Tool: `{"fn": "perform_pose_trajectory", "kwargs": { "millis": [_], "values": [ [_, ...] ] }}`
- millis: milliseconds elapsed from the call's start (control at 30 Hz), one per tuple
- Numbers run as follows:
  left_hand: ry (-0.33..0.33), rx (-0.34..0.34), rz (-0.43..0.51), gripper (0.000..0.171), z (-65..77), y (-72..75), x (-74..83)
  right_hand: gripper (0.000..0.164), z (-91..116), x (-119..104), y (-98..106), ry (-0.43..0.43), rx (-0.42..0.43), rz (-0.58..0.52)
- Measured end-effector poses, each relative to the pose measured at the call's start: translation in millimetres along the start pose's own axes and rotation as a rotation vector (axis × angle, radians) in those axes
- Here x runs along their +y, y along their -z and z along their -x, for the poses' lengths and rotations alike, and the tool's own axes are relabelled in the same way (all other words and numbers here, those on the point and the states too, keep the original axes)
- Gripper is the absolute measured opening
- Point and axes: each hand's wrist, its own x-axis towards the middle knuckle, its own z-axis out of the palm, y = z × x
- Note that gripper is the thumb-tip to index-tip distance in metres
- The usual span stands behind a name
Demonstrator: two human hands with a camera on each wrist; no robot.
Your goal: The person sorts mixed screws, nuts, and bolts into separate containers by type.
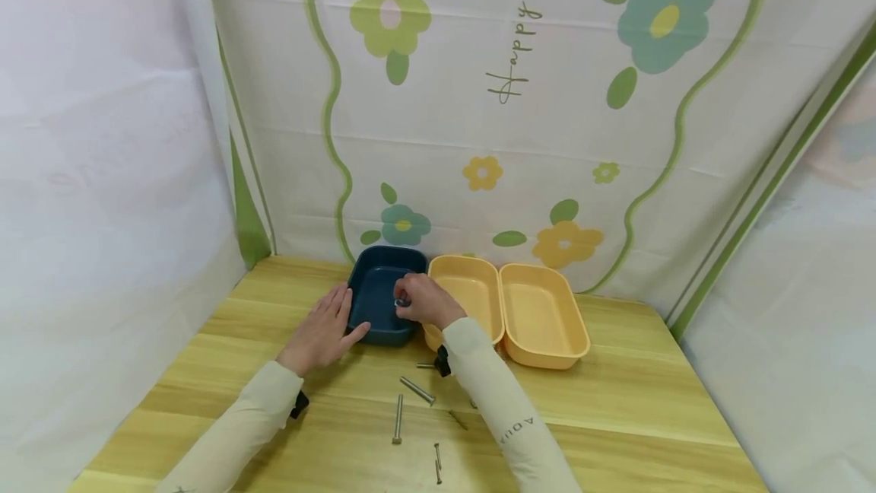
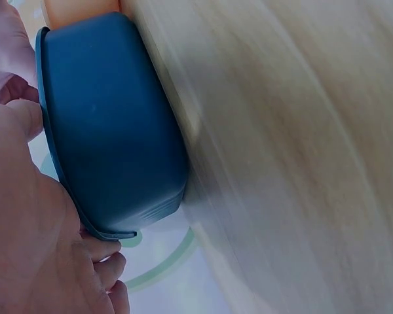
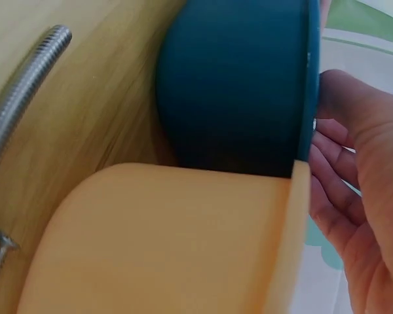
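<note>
- Apparently, the step in hand is putting a small piece into a tray: the right hand pinches a small metal piece over the 3 o'clock side of the blue tray; the fingers cover too much of the piece to tell its kind.
- The left hand touches the blue tray's rim at 8 o'clock, fingers extended and thumb spread wide, probably to steady it.
- The next move, I judge, calls for lowering the fingertips below the rim and parting them, with the tray held from sliding.
- At the blue tray's 3 o'clock stand 2 yellow trays in a row: the near yellow tray just beside it, the far yellow tray beyond.
- On the wood-grained table, toward the blue tray's 5 to 6 o'clock, lie a slanted bolt, an upright-lying bolt, a thin screw and 2 small screws.
- Behind, at 12 o'clock, hangs a white flowered cloth with sideways "Happy" lettering; pale cloth walls close off 9 and 3 o'clock.
</note>
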Motion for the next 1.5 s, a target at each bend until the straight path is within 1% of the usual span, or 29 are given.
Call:
{"fn": "perform_pose_trajectory", "kwargs": {
  "millis": [167,333,500,700,833,1033,1200,1300,1400,1500],
  "values": [
    [-0.004,0.009,0.002,0.086,-0.2,0.7,1.4,0.035,3,-1,4,-0.013,0.011,0.003],
    [-0.002,0.013,-0.003,0.087,0.4,1.7,0.5,0.035,16,0,22,0.010,0.027,-0.014],
    [-0.001,0.011,0.006,0.088,1.2,1.8,-0.5,0.033,37,0,46,0.064,0.030,0.016],
    [0.000,0.016,0.015,0.088,1.4,1.2,-1.9,0.030,64,6,69,0.138,0.088,0.054],
    [-0.003,0.018,0.018,0.087,1.3,0.3,-1.4,0.030,86,9,83,0.150,0.109,0.066],
    [0.000,0.016,0.029,0.087,1.1,-1.1,-0.1,0.032,120,10,101,0.139,0.121,0.068],
    [0.003,0.011,0.039,0.088,0.9,-1.7,0.3,0.032,144,12,107,0.143,0.116,0.063],
    [-0.002,0.013,0.033,0.088,0.3,-2.3,-0.4,0.032,158,15,105,0.147,0.116,0.066],
    [-0.008,0.014,0.031,0.088,-0.5,-2.5,-1.4,0.033,172,19,98,0.143,0.113,0.061],
    [-0.008,0.013,0.028,0.088,-0.2,-2.6,-3.5,0.033,183,23,87,0.139,0.097,0.031]
  ]
}}
